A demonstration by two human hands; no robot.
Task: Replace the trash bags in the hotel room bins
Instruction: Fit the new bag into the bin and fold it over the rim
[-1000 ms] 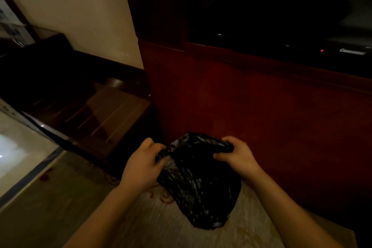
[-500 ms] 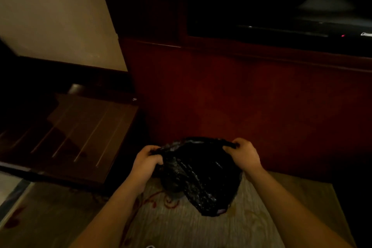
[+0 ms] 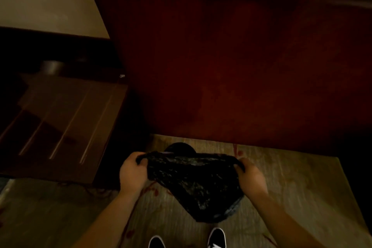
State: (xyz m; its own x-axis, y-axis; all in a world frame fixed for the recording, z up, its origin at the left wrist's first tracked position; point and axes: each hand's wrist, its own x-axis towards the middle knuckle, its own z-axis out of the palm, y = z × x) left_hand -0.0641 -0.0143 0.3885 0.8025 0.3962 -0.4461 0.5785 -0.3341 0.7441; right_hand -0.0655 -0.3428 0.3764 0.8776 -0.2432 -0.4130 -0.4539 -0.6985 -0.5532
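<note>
A crinkled black trash bag hangs between my two hands above the carpet. My left hand grips the left side of its top edge, and my right hand grips the right side, so the rim is stretched wide. Just behind the bag's top edge a dark round bin shows on the floor, mostly hidden by the bag. The room is dim.
A tall dark red wooden cabinet fills the view ahead. A low brown slatted luggage bench stands at the left, with a small metal cylinder behind it. My two dark shoes stand on the patterned beige carpet.
My head has tilted down and I have come closer to the cabinet. My hands have pulled apart, stretching the bag's rim wider. The bin and my shoes have come into view.
</note>
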